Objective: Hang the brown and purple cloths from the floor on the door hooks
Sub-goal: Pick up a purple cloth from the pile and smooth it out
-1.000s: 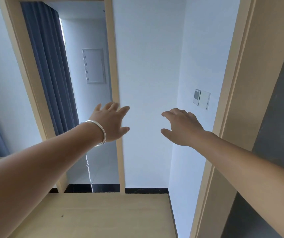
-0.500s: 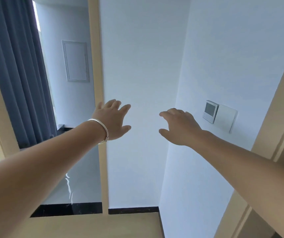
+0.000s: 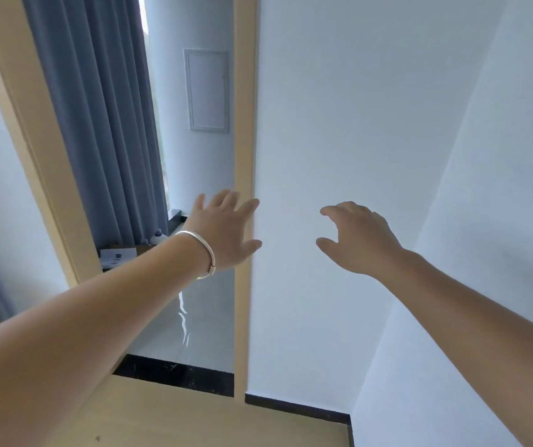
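Note:
Both my arms reach forward at chest height. My left hand (image 3: 223, 230), with a silver bangle on the wrist, has its fingers spread and holds nothing; it lies in front of the wooden door frame (image 3: 244, 156). My right hand (image 3: 355, 237) hovers before the white wall with fingers loosely bent and holds nothing. Neither the brown cloth, the purple cloth nor any door hooks appear in the head view.
A doorway (image 3: 194, 301) opens ahead left onto a room with a glossy floor, blue-grey curtains (image 3: 103, 124) and a white wall panel (image 3: 207, 88). White walls (image 3: 371, 156) form a corner to the right. Wooden flooring (image 3: 194, 417) lies below, edged by a black threshold (image 3: 174, 372).
The view has swung left: the wall switch and right door frame have left the picture, and more of the curtain and doorway shows. Both hands stay held out, empty.

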Action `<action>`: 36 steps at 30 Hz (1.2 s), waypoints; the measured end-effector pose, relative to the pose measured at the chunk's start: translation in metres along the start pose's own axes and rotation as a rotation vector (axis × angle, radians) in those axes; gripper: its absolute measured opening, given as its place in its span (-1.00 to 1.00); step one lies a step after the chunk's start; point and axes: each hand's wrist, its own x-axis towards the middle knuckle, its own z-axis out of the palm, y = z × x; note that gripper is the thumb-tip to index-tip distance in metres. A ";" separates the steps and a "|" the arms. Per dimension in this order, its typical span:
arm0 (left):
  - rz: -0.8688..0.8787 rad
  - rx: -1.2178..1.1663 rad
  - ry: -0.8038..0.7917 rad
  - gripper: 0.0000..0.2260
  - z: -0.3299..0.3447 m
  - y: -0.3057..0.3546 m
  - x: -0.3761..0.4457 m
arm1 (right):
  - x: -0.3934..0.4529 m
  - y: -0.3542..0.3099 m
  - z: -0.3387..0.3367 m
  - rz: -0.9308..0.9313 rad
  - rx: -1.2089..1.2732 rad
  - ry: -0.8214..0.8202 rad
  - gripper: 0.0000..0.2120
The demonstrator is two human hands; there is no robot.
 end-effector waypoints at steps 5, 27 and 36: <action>-0.156 0.076 -0.048 -0.39 0.042 -0.051 0.032 | 0.093 -0.026 0.053 -0.185 0.077 -0.030 -0.48; -0.966 0.221 -0.268 -0.35 0.106 -0.256 -0.070 | 0.266 -0.314 0.183 -1.043 0.287 -0.113 -0.47; -1.150 0.217 -0.249 -0.34 0.107 -0.400 -0.181 | 0.268 -0.504 0.194 -1.222 0.209 -0.115 -0.44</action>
